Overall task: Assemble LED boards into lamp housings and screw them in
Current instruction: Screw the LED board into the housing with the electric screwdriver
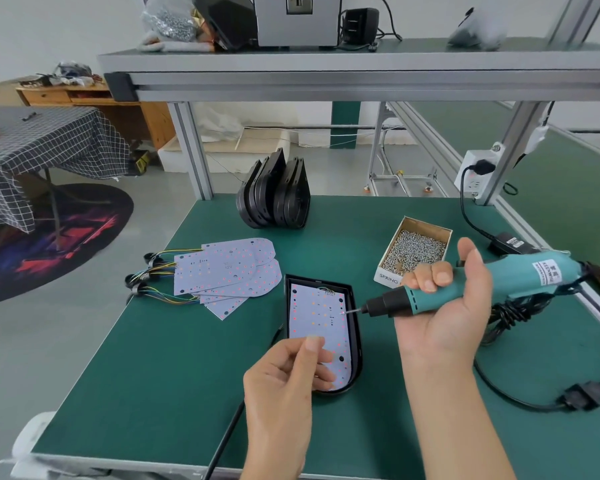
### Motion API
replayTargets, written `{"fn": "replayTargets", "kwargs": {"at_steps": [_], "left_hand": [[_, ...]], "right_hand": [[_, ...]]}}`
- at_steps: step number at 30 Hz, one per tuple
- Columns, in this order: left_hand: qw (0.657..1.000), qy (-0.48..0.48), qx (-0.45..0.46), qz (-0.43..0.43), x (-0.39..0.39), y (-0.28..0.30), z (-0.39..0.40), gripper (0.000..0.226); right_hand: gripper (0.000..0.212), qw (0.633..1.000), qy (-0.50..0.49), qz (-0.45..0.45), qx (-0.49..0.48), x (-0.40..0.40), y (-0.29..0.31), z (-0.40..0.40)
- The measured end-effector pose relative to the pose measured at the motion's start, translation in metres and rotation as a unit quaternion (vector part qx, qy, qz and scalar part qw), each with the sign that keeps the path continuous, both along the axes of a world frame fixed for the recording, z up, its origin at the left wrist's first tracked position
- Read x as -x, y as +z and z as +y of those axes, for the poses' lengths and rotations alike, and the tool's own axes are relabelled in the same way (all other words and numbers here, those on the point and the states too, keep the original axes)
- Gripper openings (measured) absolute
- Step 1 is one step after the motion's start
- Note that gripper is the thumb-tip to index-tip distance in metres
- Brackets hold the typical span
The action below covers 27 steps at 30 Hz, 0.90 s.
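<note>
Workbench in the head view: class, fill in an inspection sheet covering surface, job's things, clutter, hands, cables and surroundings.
Surface: green bench mat, no damage visible.
Job's things: LED board lies inside black lamp housing; spare LED boards fanned to its left; spare housings stand on edge at the back; open box of screws on the right.
Clutter: nothing seen on the mat.
Hands: right hand grips the electric screwdriver, bit at the board's right edge; left hand over the board's near end, fingers loosely curled, contact unclear.
Cables: screwdriver cord loops on the mat; a black cable runs off the front edge.
Surroundings: upper shelf, checked-cloth table, wall socket.
</note>
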<state>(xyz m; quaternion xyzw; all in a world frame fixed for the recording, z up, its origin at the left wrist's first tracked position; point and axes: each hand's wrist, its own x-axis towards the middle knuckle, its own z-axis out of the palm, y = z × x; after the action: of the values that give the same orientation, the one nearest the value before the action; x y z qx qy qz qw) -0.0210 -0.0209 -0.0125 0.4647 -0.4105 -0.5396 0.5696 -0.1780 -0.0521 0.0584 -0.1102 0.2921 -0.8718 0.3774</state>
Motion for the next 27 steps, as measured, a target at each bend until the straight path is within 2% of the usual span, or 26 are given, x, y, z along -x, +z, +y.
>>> {"fn": "replayTargets", "kwargs": {"at_steps": [2, 4, 6, 8, 10, 12, 13, 15, 17, 22, 24, 27], "left_hand": [[0.999, 0.031, -0.012, 0.012, -0.008, -0.002, -0.002, 0.026], [0.994, 0.048, -0.050, 0.084, -0.019, 0.000, -0.009, 0.034], [0.980, 0.054, -0.099, 0.161, -0.028, 0.003, -0.019, 0.028], [0.973, 0.059, -0.143, 0.170, -0.035, 0.004, -0.030, 0.024], [0.973, 0.056, -0.172, 0.142, -0.041, 0.002, -0.041, 0.021], [0.982, 0.046, -0.180, 0.045, -0.045, 0.001, -0.052, 0.023], [0.984, 0.031, -0.167, -0.056, -0.047, 0.002, -0.058, 0.027], [0.953, -0.012, -0.125, -0.277, -0.044, 0.006, -0.065, 0.035], [0.911, -0.048, -0.107, -0.396, -0.037, 0.010, -0.068, 0.045], [0.833, -0.077, -0.105, -0.537, -0.017, 0.006, -0.072, 0.060], [0.820, -0.085, -0.117, -0.554, -0.014, 0.005, -0.073, 0.056], [0.820, -0.089, -0.116, -0.553, -0.014, 0.001, -0.073, 0.047]], "right_hand": [[0.006, 0.999, -0.003, -0.032, 0.022, 0.011, -0.008, -0.015], [0.011, 1.000, -0.012, -0.020, 0.017, 0.020, -0.017, -0.029], [0.017, 1.000, -0.026, -0.003, 0.007, 0.025, -0.027, -0.042], [0.012, 0.999, -0.035, 0.009, -0.003, 0.028, -0.035, -0.053], [0.007, 0.999, -0.040, 0.020, -0.016, 0.030, -0.041, -0.062], [0.008, 0.999, -0.039, 0.028, -0.021, 0.031, -0.046, -0.068], [0.008, 0.998, -0.038, 0.034, -0.023, 0.031, -0.048, -0.070], [0.006, 0.998, -0.033, 0.049, -0.026, 0.030, -0.051, -0.073], [0.003, 0.997, -0.030, 0.062, -0.023, 0.028, -0.054, -0.075], [0.010, 0.996, -0.033, 0.082, -0.020, 0.025, -0.056, -0.079], [0.011, 0.994, -0.035, 0.099, -0.016, 0.025, -0.057, -0.080], [0.015, 0.993, -0.038, 0.111, -0.018, 0.024, -0.058, -0.080]]}}
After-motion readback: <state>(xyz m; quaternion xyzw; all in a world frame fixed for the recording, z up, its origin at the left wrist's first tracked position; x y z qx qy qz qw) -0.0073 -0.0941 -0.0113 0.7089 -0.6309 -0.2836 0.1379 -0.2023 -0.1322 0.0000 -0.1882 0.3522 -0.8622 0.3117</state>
